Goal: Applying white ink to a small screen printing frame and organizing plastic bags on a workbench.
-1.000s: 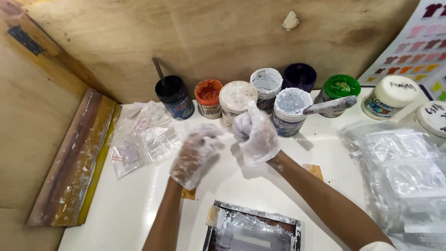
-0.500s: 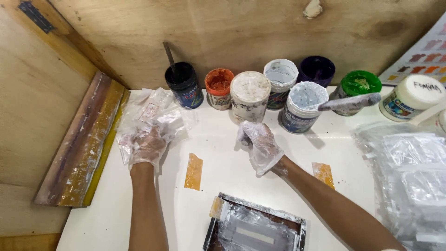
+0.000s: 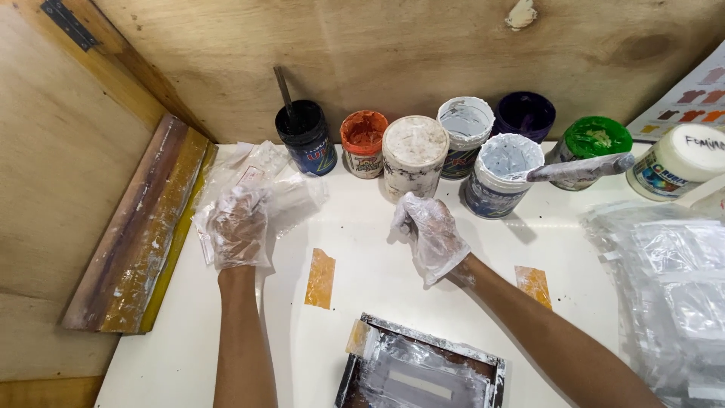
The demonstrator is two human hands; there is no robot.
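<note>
A: What is the left hand (image 3: pixel 238 230) doing?

B: It wears a thin clear glove and lies palm down, fingers spread a little, on the pile of clear plastic bags (image 3: pixel 264 189) at the left of the white table (image 3: pixel 181 332); it presses on the bags rather than pinching one.

A: And the right hand (image 3: pixel 430 234)?

B: Gloved too; it hovers over bare table near the middle, fingers loosely curled, holding nothing; it is just in front of the capped white jar (image 3: pixel 414 155).

A: What stands around them?

B: A row of paint jars along the wooden back wall; from the left, a black jar (image 3: pixel 306 140) with a stick standing in it, a small orange jar (image 3: pixel 363 143), the capped white one, an open white jar (image 3: pixel 464 132), a purple jar (image 3: pixel 525 113), a pale blue jar (image 3: pixel 500 177) with a smeared spatula (image 3: pixel 581 168) across its rim, a green jar (image 3: pixel 593 147), and a cream-lidded jar (image 3: pixel 676 162) at the right edge.

A: Anything else?

B: A colour chart (image 3: pixel 691 94) on the right wall; two strips of yellow tape (image 3: pixel 321 278) on the table; a foil-wrapped frame (image 3: pixel 423 366) at the near edge; a squeegee (image 3: pixel 140 227) leaning at the left; more clear bags (image 3: pixel 672 287) heaped at the right.
</note>
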